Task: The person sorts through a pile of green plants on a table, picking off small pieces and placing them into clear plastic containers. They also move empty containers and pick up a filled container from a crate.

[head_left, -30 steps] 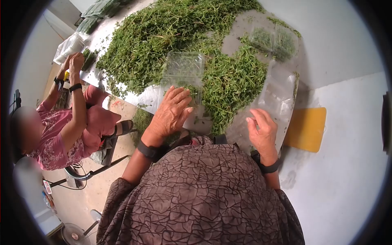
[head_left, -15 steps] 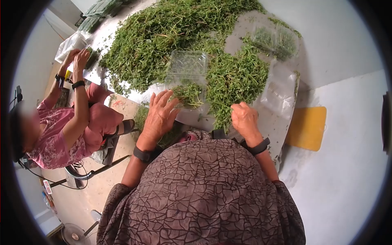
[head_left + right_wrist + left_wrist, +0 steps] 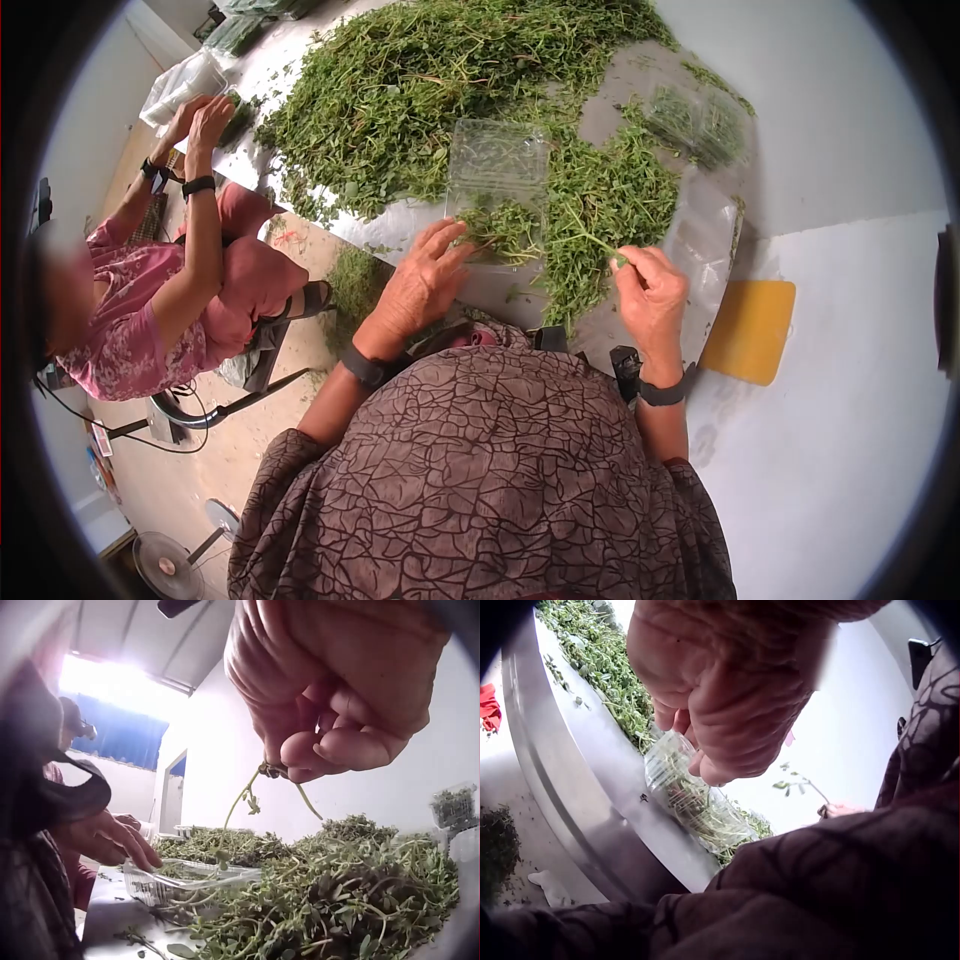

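My right hand [image 3: 652, 300] pinches a thin green sprig [image 3: 598, 241] between thumb and fingertips, above the near heap of leafy greens [image 3: 615, 190]. In the right wrist view, two stems of the sprig hang below the fingers. My left hand [image 3: 420, 285] is at the near left side of a hinged clear plastic box [image 3: 500, 150], its relaxed fingers at the rim. The box stands with its lid laid back, and some sprigs [image 3: 505, 230] lie in its near half. In the left wrist view, the palm hides part of the box [image 3: 664, 761].
A large mound of greens [image 3: 400, 100] covers the far table. Empty clear boxes [image 3: 700, 225] and a filled box [image 3: 695, 120] stand at right. A yellow stool-like panel [image 3: 750, 330] is beside the table. Another person [image 3: 150, 300] sits at left, working near stacked boxes [image 3: 185, 85].
My right hand reached in to the near heap, then drew back right with a sprig. My left hand moved in toward the box's rim. The view shifted slightly.
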A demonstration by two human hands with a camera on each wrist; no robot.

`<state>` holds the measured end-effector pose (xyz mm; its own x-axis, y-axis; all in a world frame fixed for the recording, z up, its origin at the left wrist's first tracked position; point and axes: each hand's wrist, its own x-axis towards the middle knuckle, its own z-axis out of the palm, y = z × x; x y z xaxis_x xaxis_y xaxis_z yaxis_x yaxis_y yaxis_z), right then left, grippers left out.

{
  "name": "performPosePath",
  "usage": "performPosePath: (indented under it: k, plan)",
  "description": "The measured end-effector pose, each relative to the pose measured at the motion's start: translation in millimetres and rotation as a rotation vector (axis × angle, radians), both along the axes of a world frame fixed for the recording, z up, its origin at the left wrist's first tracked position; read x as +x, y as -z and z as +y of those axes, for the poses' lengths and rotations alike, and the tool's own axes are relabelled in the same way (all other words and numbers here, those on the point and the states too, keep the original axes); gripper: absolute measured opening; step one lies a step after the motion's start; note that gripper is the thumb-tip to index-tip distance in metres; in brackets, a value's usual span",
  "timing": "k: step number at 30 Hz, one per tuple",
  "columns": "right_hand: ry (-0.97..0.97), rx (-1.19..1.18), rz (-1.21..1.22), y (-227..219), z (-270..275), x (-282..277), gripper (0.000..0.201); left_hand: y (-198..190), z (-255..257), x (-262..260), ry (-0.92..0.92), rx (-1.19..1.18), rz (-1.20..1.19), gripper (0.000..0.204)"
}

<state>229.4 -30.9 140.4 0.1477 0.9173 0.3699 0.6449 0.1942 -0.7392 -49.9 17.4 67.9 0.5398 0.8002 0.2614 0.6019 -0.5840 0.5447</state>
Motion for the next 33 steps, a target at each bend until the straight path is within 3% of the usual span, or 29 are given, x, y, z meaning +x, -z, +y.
performPosePath:
  k: [4, 7, 12, 19, 22, 30, 33]
  plan:
    - [-0.012, 0.049, 0.097, -28, 7, -3, 0.012, 3, 0, -3, 0.031, 0.046, -0.027, 0.044]
    - [-0.095, 0.127, 0.014, -39, 16, -18, 0.013, 2, 0, -4, 0.043, 0.056, -0.069, 0.044]
    - [-0.210, -0.093, -0.106, 5, 29, -48, 0.023, -4, -4, -11, 0.017, 0.086, -0.164, 0.041]
    - [-0.017, -0.302, -0.064, 30, 15, -12, 0.028, -6, -8, -20, -0.103, 0.119, -0.183, 0.041]
    - [-0.087, -0.368, -0.228, 43, -2, -3, 0.027, -9, -5, -18, -0.066, 0.145, -0.180, 0.043]
    - [-0.072, -0.422, -0.236, 61, -26, 3, 0.032, -31, 17, 20, 0.220, 0.172, 0.035, 0.047]
    - [-0.081, -0.465, -0.281, 51, -26, -2, 0.035, -16, 23, 37, 0.267, 0.170, 0.114, 0.046]
